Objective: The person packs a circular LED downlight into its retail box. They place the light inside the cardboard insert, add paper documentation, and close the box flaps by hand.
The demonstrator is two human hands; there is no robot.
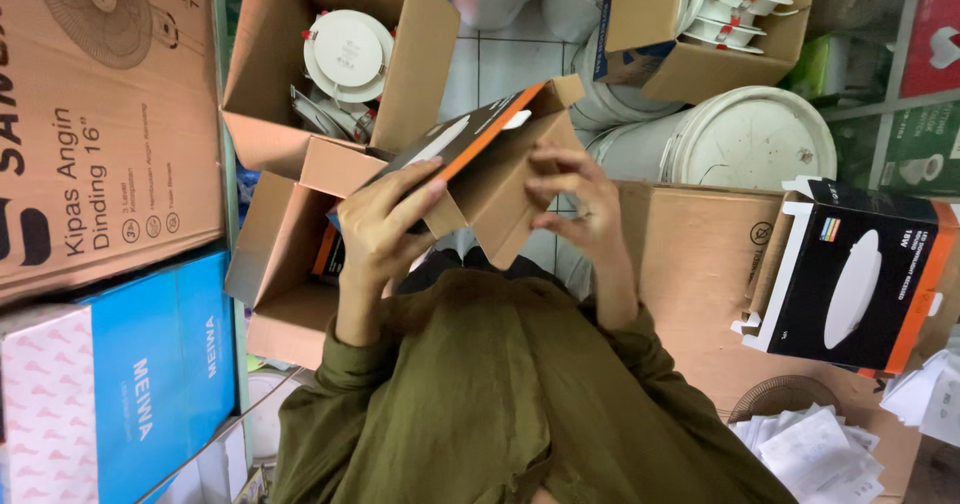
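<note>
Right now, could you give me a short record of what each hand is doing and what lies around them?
Left hand: grips the side of a flat black and orange carton, thumb on its printed face.
Right hand: fingers on the carton's open brown flap.
Carton state: flaps open, held tilted above the lap.
Behind it: open cardboard box holding round white lamp fittings.
To the right: a second black and orange carton lying on brown cardboard.
Further back: white bucket lid.
Clothing: olive green sleeves.

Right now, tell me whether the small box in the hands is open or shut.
Open. The black-and-orange box shows its brown inside, a flap raised at its top end; left hand and right hand grip it.
</note>
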